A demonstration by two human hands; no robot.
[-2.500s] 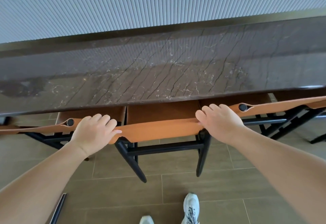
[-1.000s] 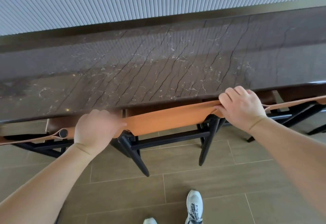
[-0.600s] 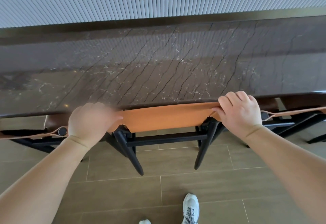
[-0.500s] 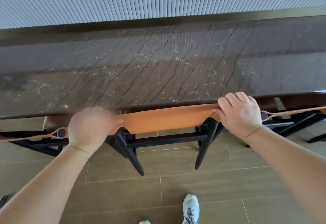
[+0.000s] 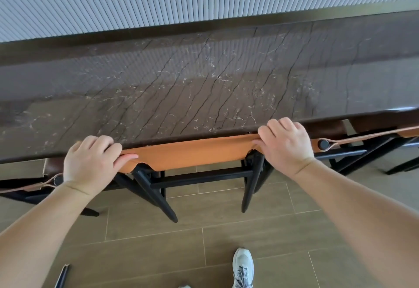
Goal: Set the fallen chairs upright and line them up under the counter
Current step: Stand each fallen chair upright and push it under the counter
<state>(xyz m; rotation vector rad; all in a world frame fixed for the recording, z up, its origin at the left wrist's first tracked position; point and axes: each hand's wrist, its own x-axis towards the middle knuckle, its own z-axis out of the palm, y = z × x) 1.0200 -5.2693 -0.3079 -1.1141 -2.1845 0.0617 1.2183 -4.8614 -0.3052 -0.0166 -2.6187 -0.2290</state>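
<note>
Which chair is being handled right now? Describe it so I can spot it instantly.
Find the long dark marble counter along the ribbed wall. Three chairs stand along its near edge; the middle chair has its orange backrest right at the edge. Unlike its neighbours, its top rail is gripped by the left hand and right hand.

I see a counter [image 5: 204,88] of dark veined stone, polished and glossy. The chair [image 5: 190,155] back looks like smooth tan leather on matt black legs. The floor [image 5: 260,231] is matt wood-look tile.
</note>
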